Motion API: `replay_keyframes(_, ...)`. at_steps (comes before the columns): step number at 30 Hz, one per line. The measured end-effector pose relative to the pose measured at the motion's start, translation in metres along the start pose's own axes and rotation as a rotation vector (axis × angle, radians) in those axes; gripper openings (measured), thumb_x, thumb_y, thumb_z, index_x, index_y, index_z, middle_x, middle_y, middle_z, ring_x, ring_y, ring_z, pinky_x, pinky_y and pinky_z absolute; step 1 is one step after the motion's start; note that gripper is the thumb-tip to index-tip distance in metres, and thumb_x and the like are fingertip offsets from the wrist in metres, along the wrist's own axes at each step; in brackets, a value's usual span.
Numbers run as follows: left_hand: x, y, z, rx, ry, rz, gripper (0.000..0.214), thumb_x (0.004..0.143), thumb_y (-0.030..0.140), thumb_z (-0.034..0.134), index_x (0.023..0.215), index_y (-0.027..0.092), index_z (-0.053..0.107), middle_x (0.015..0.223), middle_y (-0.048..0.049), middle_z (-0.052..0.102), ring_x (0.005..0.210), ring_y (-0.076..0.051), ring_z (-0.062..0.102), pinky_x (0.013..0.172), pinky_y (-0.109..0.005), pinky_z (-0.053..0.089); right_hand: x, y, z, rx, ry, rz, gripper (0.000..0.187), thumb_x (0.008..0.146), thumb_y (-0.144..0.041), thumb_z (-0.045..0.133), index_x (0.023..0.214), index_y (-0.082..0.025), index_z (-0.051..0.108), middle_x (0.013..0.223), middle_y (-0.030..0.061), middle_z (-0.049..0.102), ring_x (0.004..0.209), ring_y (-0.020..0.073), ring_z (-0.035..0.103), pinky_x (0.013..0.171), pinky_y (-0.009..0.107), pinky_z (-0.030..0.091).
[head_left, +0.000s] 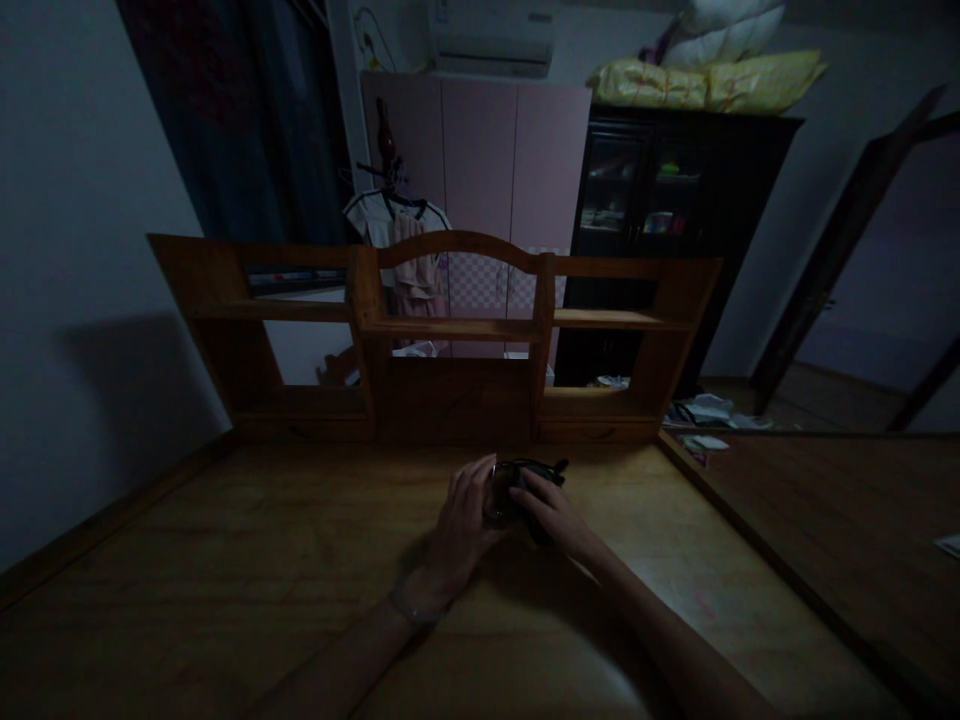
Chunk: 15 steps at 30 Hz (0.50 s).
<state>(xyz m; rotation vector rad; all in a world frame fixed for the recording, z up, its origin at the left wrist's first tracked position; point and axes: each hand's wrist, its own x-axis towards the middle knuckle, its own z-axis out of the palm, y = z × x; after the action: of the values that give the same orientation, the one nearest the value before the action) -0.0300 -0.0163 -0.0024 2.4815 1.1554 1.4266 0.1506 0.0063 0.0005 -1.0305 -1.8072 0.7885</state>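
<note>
What looks like a pair of sunglasses (499,494), with a thin shiny rim and a dark lens, is between my two hands just above the wooden desk. My left hand (463,510) grips it from the left side, fingers curved along the rim. From the right, my right hand (553,507) presses its fingers onto the lens, closed on a dark, soft-looking piece that seems to be a cloth (534,526). A dark end (561,466) sticks out beyond my right fingers. Dim light hides finer detail.
A wooden shelf unit (450,326) with small drawers stands along the back of the desk (300,580). A wall (75,350) borders the left side. On the right a raised wooden edge (757,540) runs along the desk, with a brown surface beyond it.
</note>
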Motion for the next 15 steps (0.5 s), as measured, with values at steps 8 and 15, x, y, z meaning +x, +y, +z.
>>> replay_keyframes(8, 0.0, 0.0, 0.002, -0.022, -0.011, -0.016, 0.083, 0.071, 0.033, 0.077, 0.138, 0.023, 0.029, 0.134, -0.0099, 0.045, 0.126, -0.027, 0.042, 0.106, -0.046, 0.038, -0.004, 0.003, -0.003, 0.106, 0.054, 0.147, 0.044, 0.083, -0.044, 0.058, 0.121, -0.022, 0.06, 0.126, 0.007, 0.06, 0.119, 0.0246, 0.051, 0.101, 0.039, 0.039)
replay_keyframes(15, 0.001, 0.0, 0.003, -0.031, 0.02, -0.057, 0.081, 0.069, 0.038, 0.078, 0.134, 0.023, 0.034, 0.13, -0.0095, 0.049, 0.121, -0.026, 0.047, 0.103, -0.045, 0.04, -0.005, -0.011, -0.006, 0.243, 0.016, 0.19, 0.052, 0.088, -0.058, 0.042, 0.101, -0.015, 0.068, 0.103, 0.0066, 0.067, 0.099, 0.023, 0.058, 0.084, 0.032, 0.046)
